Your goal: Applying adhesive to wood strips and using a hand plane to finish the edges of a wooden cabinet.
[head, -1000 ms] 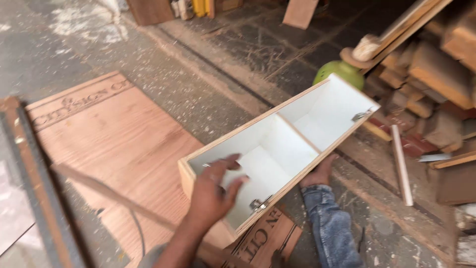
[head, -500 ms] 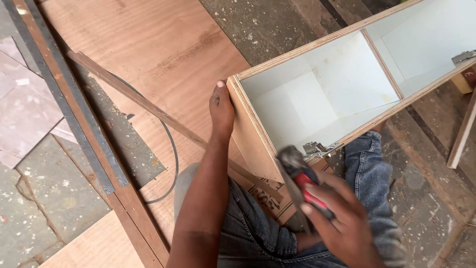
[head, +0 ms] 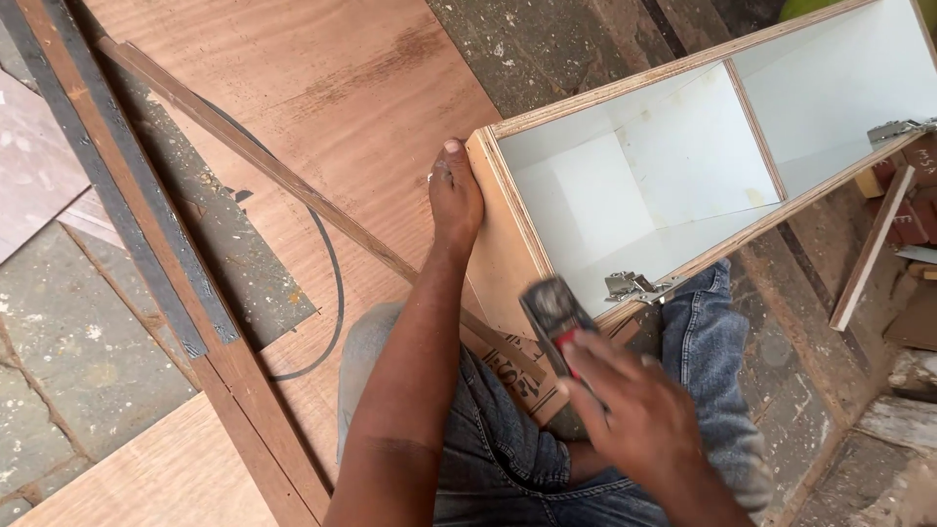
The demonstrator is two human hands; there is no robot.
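Head cam, looking straight down. The left hand [head: 456,200] is pressed flat against the near-left end of a long plywood cabinet box [head: 683,166], fingers stretched along the end panel's outer face, not wrapped round anything. The box lies on its side, open face up, white inside, with a divider [head: 753,127] splitting it into two compartments. It runs from the middle of the scene out to the far right.

The right hand [head: 634,415] is down near the bottom, closed around a hammer [head: 554,312] with a red handle and dark head. It's blurry, but the head sits just beside the box's near corner; can't tell if it's touching.

Two metal hinges are on the near edge of the box, one [head: 632,286] right by the hammer, another [head: 893,129] far right.

Under the box, a brown cardboard piece [head: 508,369] with dark printed lettering pokes out beside the jeans-clad knee. A big plywood sheet [head: 322,107] covers the floor to the left, with a thin wooden strip [head: 264,166] lying diagonally across it.
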